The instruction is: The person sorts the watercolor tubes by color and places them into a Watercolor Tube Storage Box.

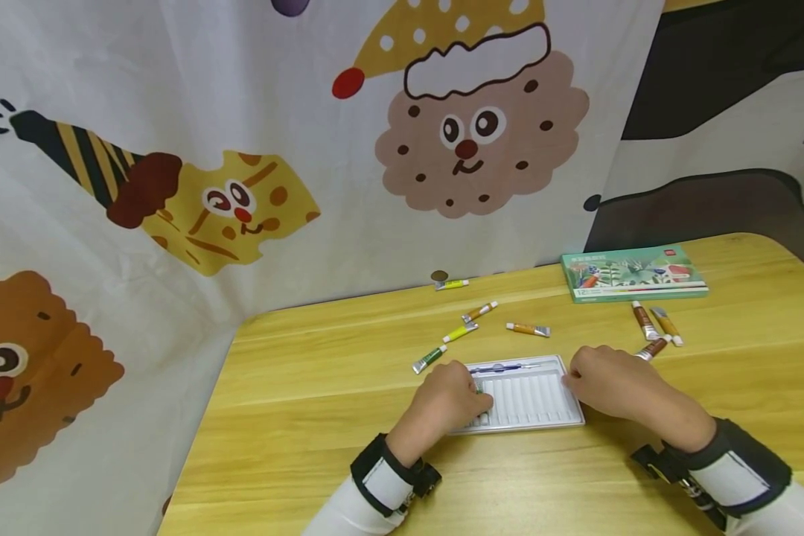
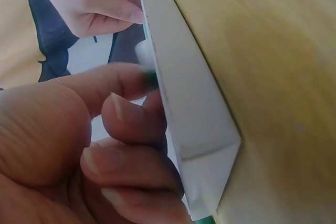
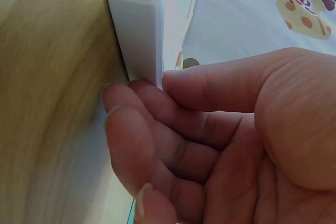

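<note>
A white plastic paint tray (image 1: 536, 402) with narrow slots lies on the table, a thin blue paintbrush (image 1: 505, 368) in its top groove. At the tray's left end my left hand (image 1: 452, 398) has curled fingers and pinches a small green paint tube (image 2: 150, 80), mostly hidden by thumb and fingers. My right hand (image 1: 616, 383) grips the tray's right edge, thumb on the rim and fingertips against the side wall (image 3: 139, 35). Just beyond the tray lie a green tube (image 1: 429, 359), a yellow-green tube (image 1: 460, 332) and an ochre tube (image 1: 528, 329).
A teal paint box (image 1: 635, 275) lies at the back right of the wooden table (image 1: 295, 417). Brown tubes (image 1: 645, 321) and an ochre tube (image 1: 667, 325) lie before it. Farther back are a yellow tube (image 1: 452, 284) and another ochre tube (image 1: 479, 311). A printed curtain (image 1: 254, 89) hangs behind.
</note>
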`<state>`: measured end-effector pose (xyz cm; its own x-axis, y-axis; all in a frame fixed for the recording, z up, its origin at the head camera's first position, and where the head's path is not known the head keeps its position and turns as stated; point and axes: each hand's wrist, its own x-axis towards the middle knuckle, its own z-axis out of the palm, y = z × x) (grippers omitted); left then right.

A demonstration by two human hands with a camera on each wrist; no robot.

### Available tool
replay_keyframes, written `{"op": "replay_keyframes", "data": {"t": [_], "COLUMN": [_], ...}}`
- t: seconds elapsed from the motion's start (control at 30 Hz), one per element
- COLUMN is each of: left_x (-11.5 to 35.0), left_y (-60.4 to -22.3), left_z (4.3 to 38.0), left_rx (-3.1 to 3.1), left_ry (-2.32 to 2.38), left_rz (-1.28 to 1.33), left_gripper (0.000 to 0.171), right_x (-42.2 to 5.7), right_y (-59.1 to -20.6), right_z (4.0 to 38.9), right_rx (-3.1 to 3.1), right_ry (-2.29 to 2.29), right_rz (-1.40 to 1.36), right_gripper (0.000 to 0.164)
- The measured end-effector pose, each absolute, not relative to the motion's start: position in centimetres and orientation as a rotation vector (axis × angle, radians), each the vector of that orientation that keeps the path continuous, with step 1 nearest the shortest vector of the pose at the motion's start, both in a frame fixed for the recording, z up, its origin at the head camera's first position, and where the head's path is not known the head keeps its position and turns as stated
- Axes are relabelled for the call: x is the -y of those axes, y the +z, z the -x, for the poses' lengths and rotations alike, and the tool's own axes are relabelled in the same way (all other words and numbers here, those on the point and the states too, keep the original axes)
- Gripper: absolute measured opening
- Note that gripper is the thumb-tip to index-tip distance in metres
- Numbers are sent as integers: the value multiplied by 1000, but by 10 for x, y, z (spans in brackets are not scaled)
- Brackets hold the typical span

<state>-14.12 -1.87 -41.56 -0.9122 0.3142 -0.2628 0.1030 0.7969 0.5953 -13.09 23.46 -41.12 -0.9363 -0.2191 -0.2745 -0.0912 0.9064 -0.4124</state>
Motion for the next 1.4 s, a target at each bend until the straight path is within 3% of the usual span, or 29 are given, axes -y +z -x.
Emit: {"op": "replay_keyframes", "data": {"t": [0.57, 1.4], "left_x": [28, 27], "left_y": [-405, -407], "left_z": [142, 143], "left_rx": [-2565, -2603], "left_ry": [846, 795], "left_rz": [-436, -394], "left_gripper": [54, 51], "right_x": [-233, -234], "right_y": [-409, -408], "right_z": [132, 132], "right_rx": [-2746, -2735], "right_ry": [-569, -553], "right_rz": [227, 213], "right_gripper": [19, 19]}}
